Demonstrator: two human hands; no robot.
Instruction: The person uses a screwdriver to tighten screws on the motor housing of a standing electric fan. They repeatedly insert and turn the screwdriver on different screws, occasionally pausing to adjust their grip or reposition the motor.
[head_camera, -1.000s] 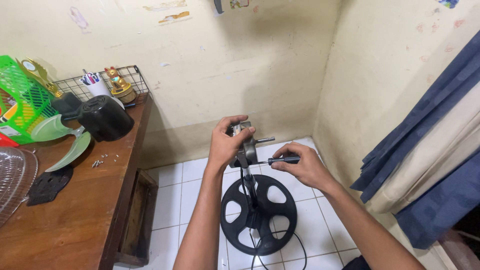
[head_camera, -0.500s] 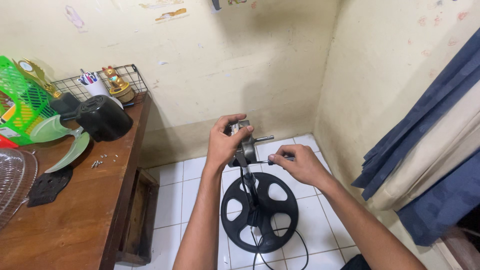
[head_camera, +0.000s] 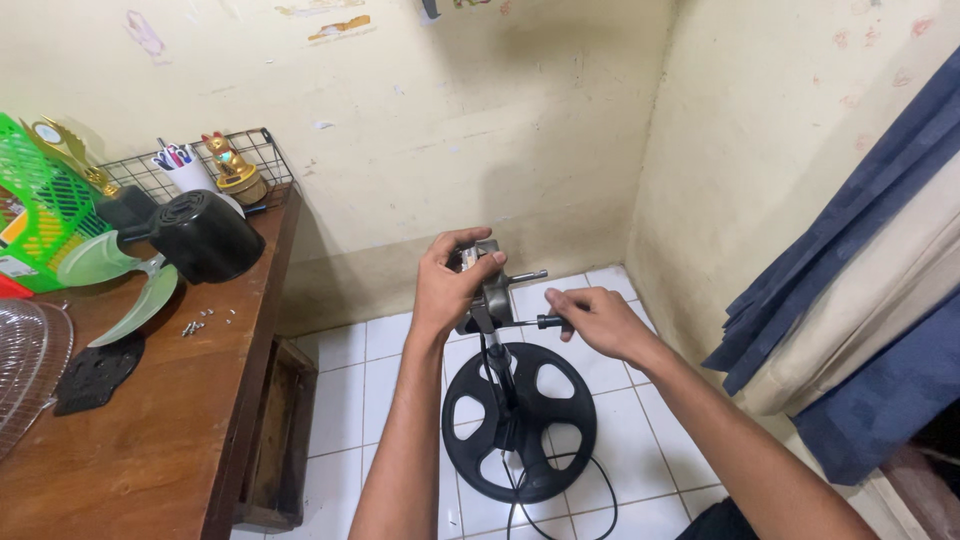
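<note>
- Left hand (head_camera: 452, 285): fingers curled tight around the bare fan motor (head_camera: 487, 290) at the top of the stand, thumb over its upper edge; motor shaft points right.
- Right hand (head_camera: 597, 320): fingers closed around a dark screwdriver handle (head_camera: 548, 321), its tip set against the motor's side.
- The motor sits above the round black base (head_camera: 519, 420) standing on the white tiled floor (head_camera: 350, 390), cord trailing below.
- Wooden table (head_camera: 150, 440) to the left carries the black motor cover (head_camera: 205, 235), green fan blade (head_camera: 125, 290) and loose screws (head_camera: 195, 325).
- Against the earlier frames: grips unchanged; both hands and the motor sit slightly lower in view.
</note>
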